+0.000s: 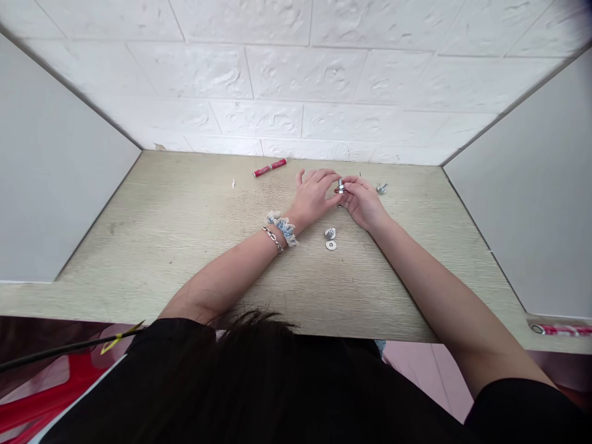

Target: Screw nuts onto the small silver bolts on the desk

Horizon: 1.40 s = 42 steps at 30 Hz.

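While the left hand [314, 196] and right hand [365, 203] clamp fingertips on a metal bolt [341, 185], a flat washer [331, 245] (ring-shaped) lies nearby.

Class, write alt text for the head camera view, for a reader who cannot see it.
The left hand and right hand hold a small metal bolt between their fingertips above a pale wood-grain tabletop. Nearer the wearer lies a flat washer beside another small metal piece; a red tube lies towards the white brick-patterned wall.
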### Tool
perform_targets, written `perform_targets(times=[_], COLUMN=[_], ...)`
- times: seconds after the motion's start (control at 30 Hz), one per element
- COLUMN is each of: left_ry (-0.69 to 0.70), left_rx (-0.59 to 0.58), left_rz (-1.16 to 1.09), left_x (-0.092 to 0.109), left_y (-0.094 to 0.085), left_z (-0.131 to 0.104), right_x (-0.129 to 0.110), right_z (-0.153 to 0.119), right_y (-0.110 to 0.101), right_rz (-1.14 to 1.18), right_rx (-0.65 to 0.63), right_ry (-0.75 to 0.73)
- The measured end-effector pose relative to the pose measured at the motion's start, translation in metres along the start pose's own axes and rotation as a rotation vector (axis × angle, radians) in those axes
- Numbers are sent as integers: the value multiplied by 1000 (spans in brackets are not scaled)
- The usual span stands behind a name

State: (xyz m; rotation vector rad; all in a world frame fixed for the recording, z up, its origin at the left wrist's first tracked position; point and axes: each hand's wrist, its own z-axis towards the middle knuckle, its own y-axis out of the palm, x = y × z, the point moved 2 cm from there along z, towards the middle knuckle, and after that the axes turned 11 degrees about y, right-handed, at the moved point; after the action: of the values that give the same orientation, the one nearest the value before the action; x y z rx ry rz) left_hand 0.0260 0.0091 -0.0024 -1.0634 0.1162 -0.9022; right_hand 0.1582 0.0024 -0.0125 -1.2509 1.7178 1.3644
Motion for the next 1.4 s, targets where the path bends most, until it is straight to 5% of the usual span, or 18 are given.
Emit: perform_targets(times=[0.33, 0.93, 1.4], left_ry=[92, -81, 36], left_rx=[-29, -2, -40], left_rz=[63, -1, 73], left_x=[6, -2, 3], left_y=[1, -1, 0], left_z=[0, 2, 0], right_x=[8, 4, 4], right_z=[5, 5, 5], right_y=[0, -4, -4], right_rz=[-157, 60, -83], right_rx=[-41, 31, -64], right_ry=[-65, -3, -28])
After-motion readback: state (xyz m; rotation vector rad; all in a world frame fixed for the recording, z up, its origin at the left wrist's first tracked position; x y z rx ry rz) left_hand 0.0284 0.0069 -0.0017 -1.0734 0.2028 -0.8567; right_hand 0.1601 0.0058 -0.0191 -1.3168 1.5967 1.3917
